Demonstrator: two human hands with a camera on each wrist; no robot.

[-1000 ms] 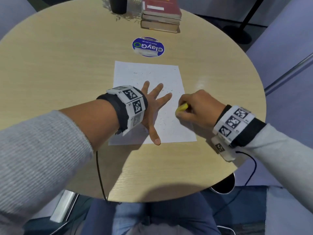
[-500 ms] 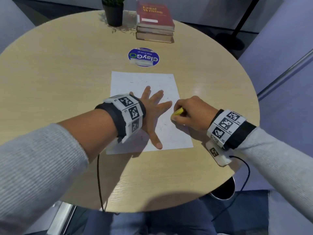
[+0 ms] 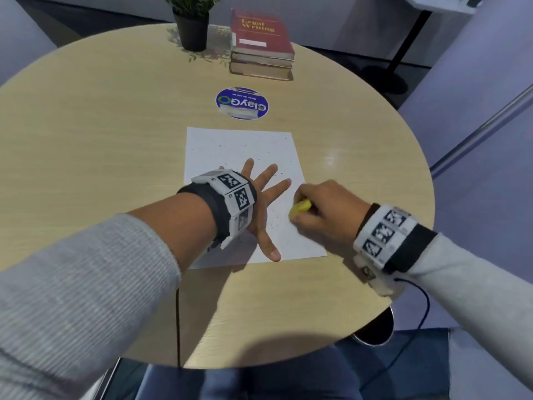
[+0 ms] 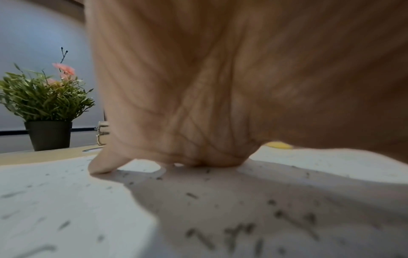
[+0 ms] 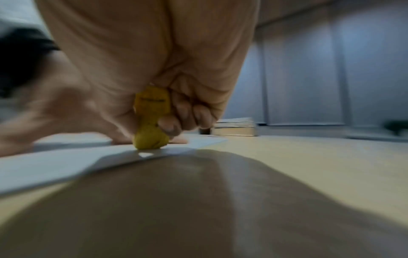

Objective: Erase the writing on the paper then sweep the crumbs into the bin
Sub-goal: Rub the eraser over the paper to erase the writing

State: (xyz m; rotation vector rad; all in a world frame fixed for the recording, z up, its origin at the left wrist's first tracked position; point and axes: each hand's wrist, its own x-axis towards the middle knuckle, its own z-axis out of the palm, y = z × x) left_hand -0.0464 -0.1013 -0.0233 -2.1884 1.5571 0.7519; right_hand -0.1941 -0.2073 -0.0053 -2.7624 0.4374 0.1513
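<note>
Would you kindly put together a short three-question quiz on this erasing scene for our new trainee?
1. True or false: the left hand lies flat with spread fingers on the paper.
2. What does the right hand hold? A) pencil B) yellow eraser C) brush
3. Fill in: dark eraser ___ lie scattered over the sheet.

Key: 1 true; 2 B; 3 crumbs.
</note>
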